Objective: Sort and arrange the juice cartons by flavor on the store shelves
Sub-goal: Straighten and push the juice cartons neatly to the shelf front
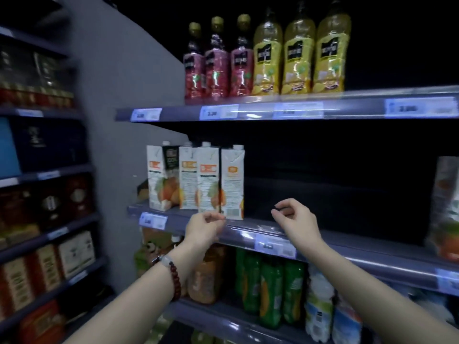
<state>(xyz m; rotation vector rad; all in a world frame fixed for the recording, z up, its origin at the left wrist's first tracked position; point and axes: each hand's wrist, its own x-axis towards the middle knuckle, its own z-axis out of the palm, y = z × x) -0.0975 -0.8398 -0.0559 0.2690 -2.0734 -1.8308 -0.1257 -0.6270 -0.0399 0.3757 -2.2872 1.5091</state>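
Several white juice cartons with orange fruit pictures (196, 177) stand in a tight row at the left end of the middle shelf (347, 247). Another carton (447, 209) shows at the right edge of the same shelf, blurred. My left hand (205, 227) hovers just below and in front of the rightmost carton of the row, fingers loosely curled, holding nothing. My right hand (294, 219) hangs in front of the dark gap of the shelf, fingers also loosely curled and holding nothing. Neither hand touches a carton.
Red bottles (218, 63) and yellow bottles (300, 55) line the top shelf. Green and orange bottles (270, 289) fill the shelf below my arms. A grey side panel (119, 120) separates this bay from boxed goods (47, 266) on the left shelves.
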